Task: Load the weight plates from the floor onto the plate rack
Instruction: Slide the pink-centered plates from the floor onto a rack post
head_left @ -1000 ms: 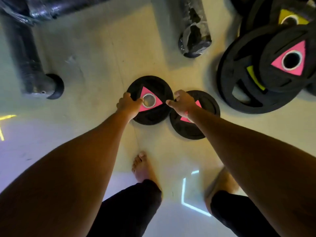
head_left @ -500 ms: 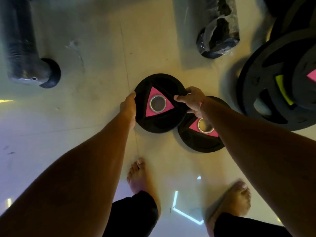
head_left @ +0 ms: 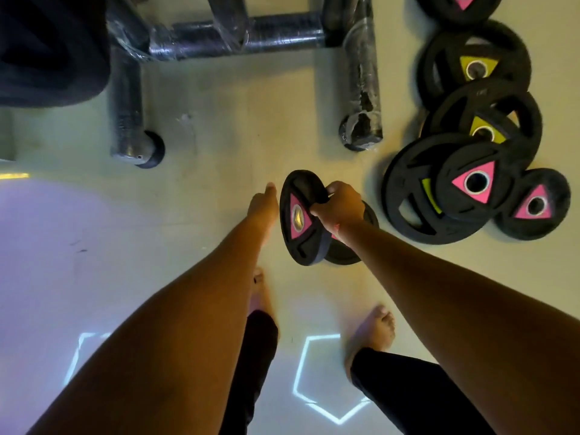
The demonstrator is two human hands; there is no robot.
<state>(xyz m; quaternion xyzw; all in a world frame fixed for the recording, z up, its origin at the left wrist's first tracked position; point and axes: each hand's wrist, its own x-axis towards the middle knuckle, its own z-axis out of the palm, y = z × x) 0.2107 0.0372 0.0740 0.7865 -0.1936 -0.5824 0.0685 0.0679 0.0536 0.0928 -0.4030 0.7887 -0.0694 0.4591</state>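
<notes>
On pale glossy floor [head_left: 204, 127] by wrapped rack legs [head_left: 361, 73], right hand [head_left: 340, 207] clamps fingers on tilted plate [head_left: 301, 218]; left hand [head_left: 262, 204] fingers straight, together.

Pale glossy floor [head_left: 204, 127], glowing hexagon outlines [head_left: 326, 378], perhaps reflections

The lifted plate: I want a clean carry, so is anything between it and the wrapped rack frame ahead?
Nothing visible. The right hand holds the lifted plate on edge, and bare floor runs to the wrapped rack frame. Other plates lie off right.
</notes>
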